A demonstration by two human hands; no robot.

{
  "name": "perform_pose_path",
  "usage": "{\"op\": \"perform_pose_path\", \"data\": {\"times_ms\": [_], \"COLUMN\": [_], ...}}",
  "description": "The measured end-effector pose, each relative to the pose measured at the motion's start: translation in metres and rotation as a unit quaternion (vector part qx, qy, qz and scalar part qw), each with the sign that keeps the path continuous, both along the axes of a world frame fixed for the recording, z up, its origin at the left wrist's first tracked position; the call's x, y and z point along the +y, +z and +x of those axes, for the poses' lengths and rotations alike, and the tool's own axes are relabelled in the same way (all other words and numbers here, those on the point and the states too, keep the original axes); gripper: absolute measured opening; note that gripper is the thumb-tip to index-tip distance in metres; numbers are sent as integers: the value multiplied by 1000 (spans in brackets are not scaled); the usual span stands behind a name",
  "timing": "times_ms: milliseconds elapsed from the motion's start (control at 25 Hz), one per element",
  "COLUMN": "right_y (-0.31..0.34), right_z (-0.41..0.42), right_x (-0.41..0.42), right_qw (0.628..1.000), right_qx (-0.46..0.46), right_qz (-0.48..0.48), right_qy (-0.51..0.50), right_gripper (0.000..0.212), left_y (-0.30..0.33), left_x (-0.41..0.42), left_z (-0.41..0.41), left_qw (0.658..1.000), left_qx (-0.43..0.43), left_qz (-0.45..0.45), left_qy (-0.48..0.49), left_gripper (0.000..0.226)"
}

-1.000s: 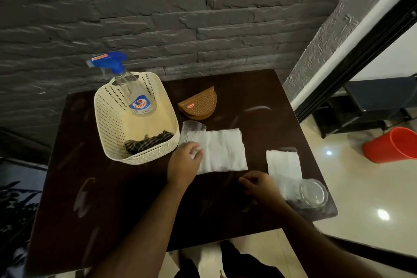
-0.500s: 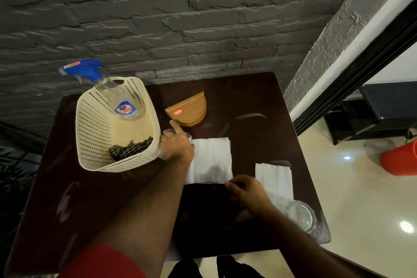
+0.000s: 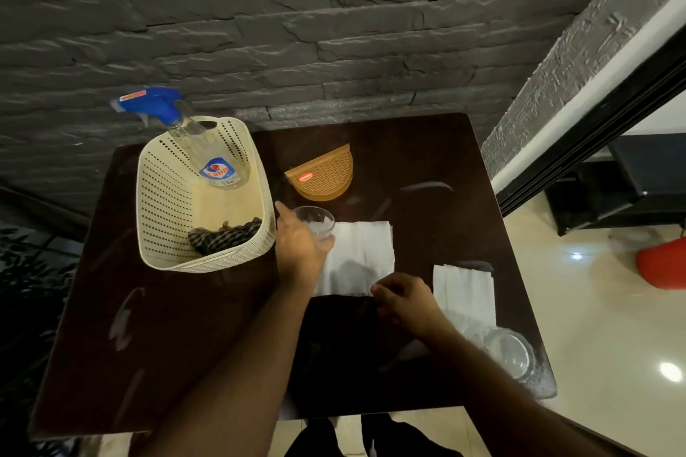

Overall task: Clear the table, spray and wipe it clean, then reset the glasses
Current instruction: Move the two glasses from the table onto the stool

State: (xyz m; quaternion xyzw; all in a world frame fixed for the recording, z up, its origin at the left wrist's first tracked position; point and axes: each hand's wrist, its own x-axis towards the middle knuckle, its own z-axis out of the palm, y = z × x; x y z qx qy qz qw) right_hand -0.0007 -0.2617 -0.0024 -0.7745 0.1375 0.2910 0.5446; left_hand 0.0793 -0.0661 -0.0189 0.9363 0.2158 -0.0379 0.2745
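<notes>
While left hand (image 3: 301, 247) grips glass (image 3: 314, 222), right hand (image 3: 402, 299) pinches napkin (image 3: 362, 252); fingertips hidden

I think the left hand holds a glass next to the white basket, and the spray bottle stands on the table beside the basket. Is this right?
Not quite. The head view shows the spray bottle standing inside the white basket, not on the table. The left hand does hold a glass next to it.

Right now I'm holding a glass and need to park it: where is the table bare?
Bare: the near left, below the basket, and the far right corner beyond the napkins. Crowded: the middle, between the basket, brown holder and napkins.
</notes>
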Motion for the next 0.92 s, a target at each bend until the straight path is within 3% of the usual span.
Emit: {"op": "perform_pose_path", "data": {"times_ms": [120, 200, 440, 680, 920], "right_y": [3, 4, 5, 11, 28], "right_z": [2, 1, -8, -17, -23], "right_x": [12, 21, 54, 63, 44], "right_qw": [1000, 999, 994, 977, 918], "right_qx": [-18, -25, -39, -67, -110], "right_qz": [-10, -29, -93, -190, -362], "right_qy": [5, 16, 47, 72, 115], "right_gripper": [9, 26, 54, 50, 41], "left_y": [-2, -4, -13, -11, -18], "left_x": [1, 3, 23, 35, 48], "left_z": [-49, -75, -106, -103, -106], "left_qw": [991, 987, 984, 984, 974], "left_qx": [-70, -75, -75, -43, -33], "left_qz": [-101, -137, -156, -138, -147], "left_qy": [44, 39, -33, -103, -170], "left_gripper": [124, 124, 128, 128, 137]}}
